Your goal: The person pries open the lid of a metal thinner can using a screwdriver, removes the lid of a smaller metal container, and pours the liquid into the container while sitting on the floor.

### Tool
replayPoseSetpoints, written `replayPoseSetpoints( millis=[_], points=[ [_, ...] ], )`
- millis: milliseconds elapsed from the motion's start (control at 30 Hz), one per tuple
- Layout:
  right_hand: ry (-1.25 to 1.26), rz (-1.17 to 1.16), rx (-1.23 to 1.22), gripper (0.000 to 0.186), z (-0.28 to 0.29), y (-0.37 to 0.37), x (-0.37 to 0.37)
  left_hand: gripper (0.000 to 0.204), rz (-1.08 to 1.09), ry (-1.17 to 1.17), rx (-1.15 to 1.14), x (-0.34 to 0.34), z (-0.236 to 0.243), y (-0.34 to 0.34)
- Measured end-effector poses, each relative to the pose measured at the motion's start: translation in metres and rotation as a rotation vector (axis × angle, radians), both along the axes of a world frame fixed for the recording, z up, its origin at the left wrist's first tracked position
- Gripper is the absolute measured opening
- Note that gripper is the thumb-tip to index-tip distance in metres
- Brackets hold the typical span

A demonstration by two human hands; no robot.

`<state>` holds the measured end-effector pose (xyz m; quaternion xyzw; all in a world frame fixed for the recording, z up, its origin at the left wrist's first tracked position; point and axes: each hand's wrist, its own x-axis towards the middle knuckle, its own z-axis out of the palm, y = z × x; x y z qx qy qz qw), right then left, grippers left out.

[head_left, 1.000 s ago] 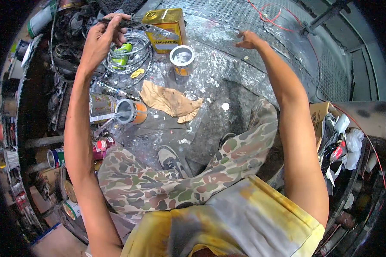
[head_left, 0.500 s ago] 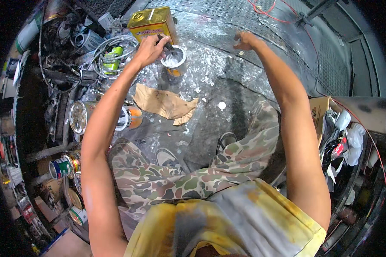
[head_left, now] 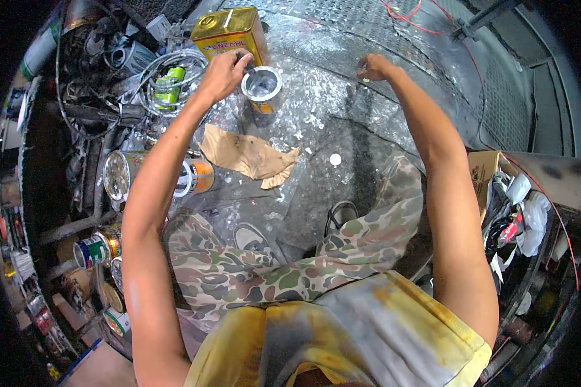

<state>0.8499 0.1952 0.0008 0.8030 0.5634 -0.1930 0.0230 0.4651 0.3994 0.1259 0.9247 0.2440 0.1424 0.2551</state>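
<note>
My left hand (head_left: 224, 76) is beside an open paint can (head_left: 263, 102) with a pale rim and grey, wet-looking insides. Its fingers are curled, and whatever they hold is hidden. Just behind stands a yellow-gold rectangular tin (head_left: 229, 42) with a round cap on top. My right hand (head_left: 376, 67) hangs over the floor farther to the right, fingers bent inward; what they hold, if anything, cannot be made out. A crumpled piece of brown paper (head_left: 248, 155) lies on the floor nearer to me.
A large can (head_left: 124, 175) and an orange-labelled can (head_left: 202, 177) lie by my left forearm. Coiled hose (head_left: 150, 77) and a green item (head_left: 169, 87) lie at far left. A cardboard box (head_left: 483, 175) with crumpled plastic stands right; a red cord (head_left: 426, 31) crosses the far floor.
The dark tool that my left hand held in the paint can no longer shows, and the can's inside is uncovered. My right hand has shifted slightly right and nearer.
</note>
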Motion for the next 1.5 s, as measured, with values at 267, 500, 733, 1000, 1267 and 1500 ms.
replayPoseSetpoints(
  millis=[267,500,733,1000,1267,1500],
  points=[
    [0.011,0.016,-0.053,0.056,-0.007,0.002,-0.003,0.042,-0.020,-0.100,-0.138,0.001,-0.007,-0.007],
    [0.026,0.010,-0.041,0.057,-0.010,0.007,-0.009,0.041,-0.019,0.090,-0.051,-0.001,0.002,-0.001],
    [0.044,0.043,-0.014,0.055,-0.018,0.003,0.004,0.038,-0.014,0.079,0.175,0.001,-0.002,-0.001],
    [0.041,0.031,-0.026,0.053,-0.008,0.006,-0.007,0.039,-0.005,-0.038,0.068,-0.002,-0.005,-0.004],
    [0.052,0.044,0.012,0.050,-0.006,0.006,-0.008,0.040,-0.003,-0.126,-0.082,-0.004,-0.004,-0.007],
    [0.054,0.054,0.022,0.052,-0.005,0.002,-0.007,0.041,0.001,0.058,-0.044,-0.002,0.008,-0.005]
  ],
)
